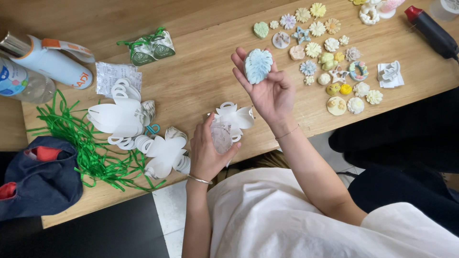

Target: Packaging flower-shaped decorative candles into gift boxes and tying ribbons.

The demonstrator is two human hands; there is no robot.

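My right hand [267, 88] is raised palm up over the wooden table [201, 71] and holds a pale blue leaf-shaped plaster piece [258, 65] in its fingers. Near the table's front edge, my left hand [208, 150] grips a small clear plastic pouch [221, 136] that sits in an unfolded white petal-shaped box blank [235, 116]. Both wrists wear thin bracelets.
Several small flower and figure pieces [330, 62] lie at the right. More white box blanks [119, 117] and green ribbon strands [91, 153] lie at the left, with a folded green-ribboned box [152, 48], bottles [43, 62], a dark bag [40, 177] and a black-and-red tool [432, 31].
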